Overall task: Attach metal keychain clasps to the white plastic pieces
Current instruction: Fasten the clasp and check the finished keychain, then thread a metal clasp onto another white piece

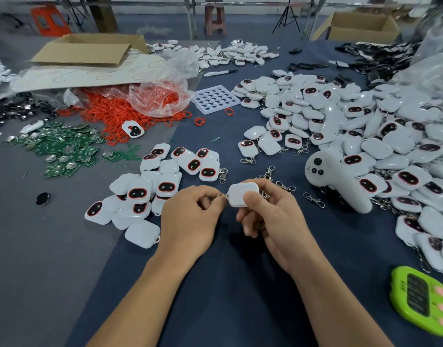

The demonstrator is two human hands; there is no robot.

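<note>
Right hand (268,216) pinches a white piece (242,194) above the tabletop (230,284), left hand (190,216) is closed on a clasp (220,195) at its left edge; best keep the piece still and feed the ring fully through its loop.

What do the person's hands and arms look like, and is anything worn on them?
The left hand and the right hand are both bare, without gloves. No rings, watch or bracelet show. The forearms are bare too, with no sleeve in view.
</note>
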